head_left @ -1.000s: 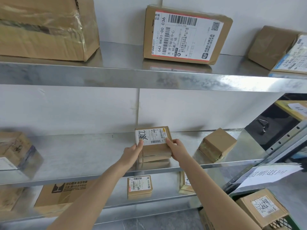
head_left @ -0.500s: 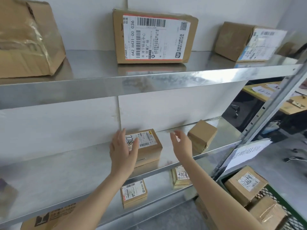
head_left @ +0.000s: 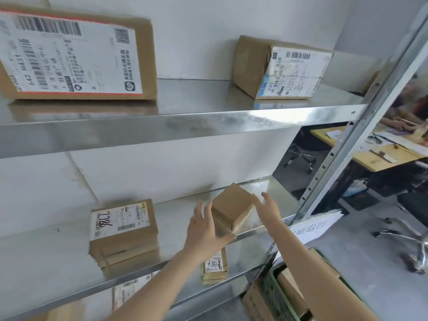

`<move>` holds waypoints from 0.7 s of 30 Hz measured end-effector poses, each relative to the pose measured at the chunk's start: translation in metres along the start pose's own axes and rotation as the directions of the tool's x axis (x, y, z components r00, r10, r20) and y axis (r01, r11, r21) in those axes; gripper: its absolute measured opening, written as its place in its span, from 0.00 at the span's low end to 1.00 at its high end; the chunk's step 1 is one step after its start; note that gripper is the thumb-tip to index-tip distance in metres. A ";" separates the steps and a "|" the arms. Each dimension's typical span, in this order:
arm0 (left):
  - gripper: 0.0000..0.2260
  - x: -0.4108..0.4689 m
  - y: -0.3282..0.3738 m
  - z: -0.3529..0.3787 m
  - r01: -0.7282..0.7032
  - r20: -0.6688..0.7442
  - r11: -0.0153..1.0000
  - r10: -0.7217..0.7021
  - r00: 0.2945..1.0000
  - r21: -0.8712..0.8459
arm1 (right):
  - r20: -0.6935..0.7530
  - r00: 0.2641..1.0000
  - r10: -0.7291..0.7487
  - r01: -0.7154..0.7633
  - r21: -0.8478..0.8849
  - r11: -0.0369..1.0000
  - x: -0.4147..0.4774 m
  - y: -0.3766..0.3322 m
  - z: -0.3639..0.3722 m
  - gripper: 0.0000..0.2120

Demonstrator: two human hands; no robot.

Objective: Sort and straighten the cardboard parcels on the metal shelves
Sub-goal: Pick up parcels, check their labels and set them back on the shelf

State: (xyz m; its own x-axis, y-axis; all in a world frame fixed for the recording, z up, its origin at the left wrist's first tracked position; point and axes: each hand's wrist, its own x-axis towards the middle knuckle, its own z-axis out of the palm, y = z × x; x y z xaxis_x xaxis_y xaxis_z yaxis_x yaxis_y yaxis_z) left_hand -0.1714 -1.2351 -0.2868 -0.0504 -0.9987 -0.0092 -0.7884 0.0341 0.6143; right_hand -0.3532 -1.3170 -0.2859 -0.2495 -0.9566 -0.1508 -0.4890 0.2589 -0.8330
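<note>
A small plain cardboard parcel (head_left: 232, 206) sits turned at an angle near the front edge of the middle metal shelf (head_left: 173, 218). My left hand (head_left: 206, 230) is spread open at its left side, fingers straight, thumb by its lower corner. On the parcel's right, my right hand (head_left: 268, 210) is open and close to it; contact is unclear. A labelled parcel (head_left: 122, 230) stands square on the same shelf, to the left, with nothing touching it.
The upper shelf (head_left: 208, 121) carries a large labelled box (head_left: 76, 56) and an angled box (head_left: 280, 68). Small parcels (head_left: 214, 266) lie on the lower shelf. A shelf upright (head_left: 347, 140), a green crate (head_left: 280, 295) of boxes and a paper sign (head_left: 310, 228) are at right.
Both hands let go of the labelled parcel and moved right to the plain angled parcel. The view swung right as well.
</note>
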 end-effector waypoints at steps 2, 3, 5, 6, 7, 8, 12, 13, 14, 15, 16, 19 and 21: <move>0.53 0.015 0.011 0.016 0.049 -0.006 0.998 -0.049 0.999 0.034 | 0.094 0.995 0.019 -0.019 0.004 1.000 0.019 0.010 -0.005 0.28; 0.55 0.022 0.015 0.021 0.063 -0.012 0.997 -0.062 0.998 0.044 | 0.140 0.990 0.035 -0.037 0.015 0.999 0.027 0.013 -0.005 0.26; 0.58 0.034 0.019 0.030 0.103 -0.011 0.994 -0.103 0.995 0.023 | 0.233 0.971 0.055 -0.072 0.063 0.995 0.037 0.020 -0.002 0.18; 0.58 0.039 0.020 0.034 0.126 -0.008 0.992 -0.126 0.992 -0.005 | 0.261 0.964 0.044 -0.071 0.096 0.993 0.039 0.022 0.000 0.18; 0.59 0.044 0.021 0.038 0.143 -0.010 0.989 -0.143 0.990 -0.030 | 0.281 0.959 0.029 -0.068 0.130 0.989 0.041 0.025 0.002 0.20; 0.58 0.048 0.020 0.041 0.155 -0.016 0.987 -0.156 0.988 -0.049 | 0.296 0.955 0.022 -0.070 0.153 0.986 0.043 0.028 0.004 0.21; 0.48 0.054 0.015 0.047 0.134 -0.108 0.982 -0.148 0.983 -0.132 | 0.320 0.948 0.005 -0.059 0.161 0.985 0.042 0.030 0.002 0.16; 0.46 0.055 0.014 0.046 0.121 -0.124 0.978 -0.143 0.982 -0.168 | 0.312 0.950 -0.008 -0.046 0.166 0.985 0.041 0.027 -0.001 0.15; 0.44 0.055 0.012 0.043 0.105 -0.136 0.972 -0.136 0.981 -0.209 | 0.309 0.951 -0.018 -0.045 0.196 0.980 0.039 0.025 -0.003 0.16; 0.43 0.055 0.010 0.038 0.085 -0.145 0.963 -0.125 0.981 -0.255 | 0.309 0.951 -0.022 -0.055 0.238 0.970 0.037 0.023 -0.006 0.18; 0.43 0.054 0.008 0.034 0.059 -0.154 0.951 -0.110 0.982 -0.305 | 0.313 0.950 -0.027 -0.066 0.284 0.957 0.034 0.020 -0.010 0.20; 0.45 0.053 0.002 0.016 0.057 -0.105 0.856 -0.129 0.986 -0.514 | 0.368 0.930 -0.030 -0.147 0.445 0.884 0.029 0.019 -0.020 0.30; 0.44 0.052 0.002 0.004 0.099 -0.039 0.731 -0.170 0.985 -0.675 | 0.439 0.898 -0.029 -0.246 0.556 0.794 0.029 0.023 -0.021 0.37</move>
State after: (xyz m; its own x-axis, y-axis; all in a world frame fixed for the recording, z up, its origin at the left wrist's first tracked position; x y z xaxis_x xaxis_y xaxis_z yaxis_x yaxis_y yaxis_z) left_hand -0.1779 -1.2872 -0.2896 0.1089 -0.9906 -0.0826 -0.1671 -0.1001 0.9808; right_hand -0.3894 -1.3358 -0.2979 0.1567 -0.9254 -0.3451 0.1378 0.3664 -0.9202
